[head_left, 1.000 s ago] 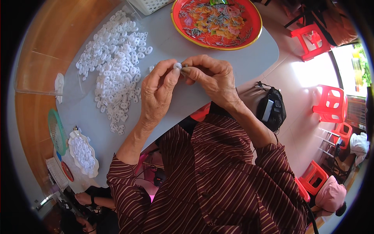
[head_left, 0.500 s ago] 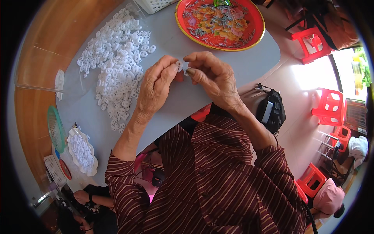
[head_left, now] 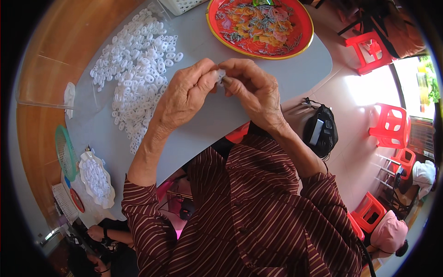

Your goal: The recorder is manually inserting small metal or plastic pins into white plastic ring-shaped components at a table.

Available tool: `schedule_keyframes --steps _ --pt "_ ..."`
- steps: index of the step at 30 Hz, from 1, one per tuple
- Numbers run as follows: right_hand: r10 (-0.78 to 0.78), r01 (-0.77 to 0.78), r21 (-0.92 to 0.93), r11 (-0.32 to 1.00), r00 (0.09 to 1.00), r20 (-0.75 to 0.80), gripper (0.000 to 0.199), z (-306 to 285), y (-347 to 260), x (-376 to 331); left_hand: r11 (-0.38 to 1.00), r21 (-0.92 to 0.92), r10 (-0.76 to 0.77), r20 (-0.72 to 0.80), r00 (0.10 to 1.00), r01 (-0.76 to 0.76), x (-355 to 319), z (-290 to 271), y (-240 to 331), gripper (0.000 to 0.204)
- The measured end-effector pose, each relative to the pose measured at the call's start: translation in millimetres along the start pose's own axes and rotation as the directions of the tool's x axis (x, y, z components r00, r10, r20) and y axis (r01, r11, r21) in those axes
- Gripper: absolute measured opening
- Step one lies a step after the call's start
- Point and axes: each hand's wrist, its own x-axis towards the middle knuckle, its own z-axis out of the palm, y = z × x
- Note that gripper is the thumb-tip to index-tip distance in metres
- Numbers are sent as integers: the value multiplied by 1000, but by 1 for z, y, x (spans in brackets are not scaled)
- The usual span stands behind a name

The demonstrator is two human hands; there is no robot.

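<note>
My left hand (head_left: 184, 97) and my right hand (head_left: 258, 92) meet above the grey table (head_left: 217, 108). Between their fingertips is a small white plastic piece (head_left: 220, 75), pinched from both sides; fingers cover part of it. Whether it is one part or two pressed together, I cannot tell. Left of my hands lies a large heap of white oval pieces with two holes (head_left: 138, 78). Beyond them stands a red round tray (head_left: 212, 27) with a yellow rim and flower print, scattered with small grey metal pins (head_left: 263, 23).
At left are a white dish of small white parts (head_left: 97, 180), a green mesh basket (head_left: 66, 152) and a white cloth (head_left: 69, 99). A co-worker's arm (head_left: 117, 235) shows lower left. To the right are a black bag (head_left: 320, 131) and red stools (head_left: 390, 124).
My hands have come together: the gap between the fingertips has narrowed, and the white piece in my left fingers now meets my right fingertips.
</note>
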Motion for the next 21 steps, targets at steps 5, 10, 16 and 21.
schedule_keyframes --steps 5,10,16,21 --pt "-1 3 57 998 999 -32 23 2 4 0 995 -96 -31 -180 983 13 -10 22 -7 23" --pt "19 -17 47 999 999 -40 22 1 -1 -1 997 -80 -19 -232 972 0 -13 29 -6 22" --pt "9 -5 54 999 998 -64 21 2 1 -2 999 -36 -20 -310 951 9 -16 30 -7 22" --pt "14 -11 39 999 997 -77 21 2 -2 -2 999 -10 -35 -310 950 33 -15 31 -5 21"
